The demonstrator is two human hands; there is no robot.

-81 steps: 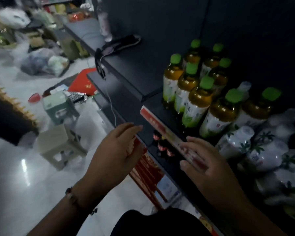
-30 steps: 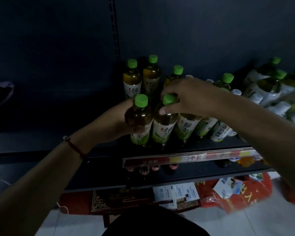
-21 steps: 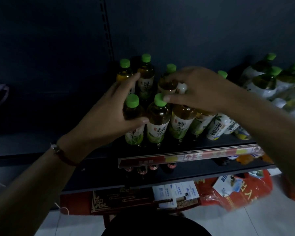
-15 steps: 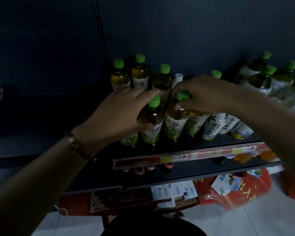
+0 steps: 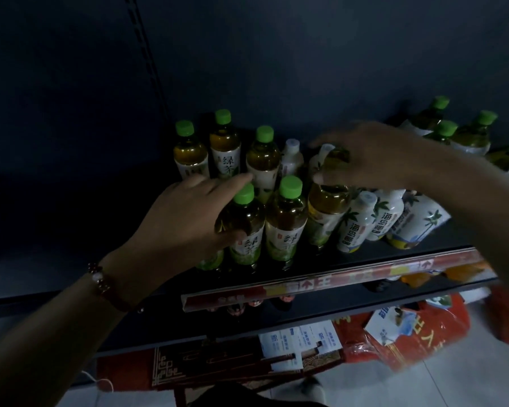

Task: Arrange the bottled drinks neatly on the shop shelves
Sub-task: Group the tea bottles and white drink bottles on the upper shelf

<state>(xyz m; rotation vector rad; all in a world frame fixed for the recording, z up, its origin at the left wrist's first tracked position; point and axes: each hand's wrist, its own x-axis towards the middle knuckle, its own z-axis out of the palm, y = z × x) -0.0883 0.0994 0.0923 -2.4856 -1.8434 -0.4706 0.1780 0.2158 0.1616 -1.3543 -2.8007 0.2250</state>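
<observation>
Green-capped tea bottles [image 5: 285, 218] stand in two rows at the left of a dark shelf [image 5: 417, 248]. My left hand [image 5: 185, 221] grips the front tea bottle [image 5: 247, 227], thumb across its front and fingers behind its cap. My right hand [image 5: 368, 154] reaches over from the right and grips the top of the third front tea bottle [image 5: 328, 204]; its cap is hidden under my fingers. White coconut-drink bottles [image 5: 356, 227] lean to the right beside it.
More tea bottles [image 5: 441, 127] lie in a heap at the shelf's back right. A red price strip [image 5: 335, 277] runs along the shelf's front edge. Below, small bottles sit on a lower shelf, and a red bag [image 5: 423, 333] and red box [image 5: 203, 368] lie on the floor.
Both hands came up from the shelf edge to the front row of tea bottles. In the last half second they stay there, with my left thumb now across the front bottle.
</observation>
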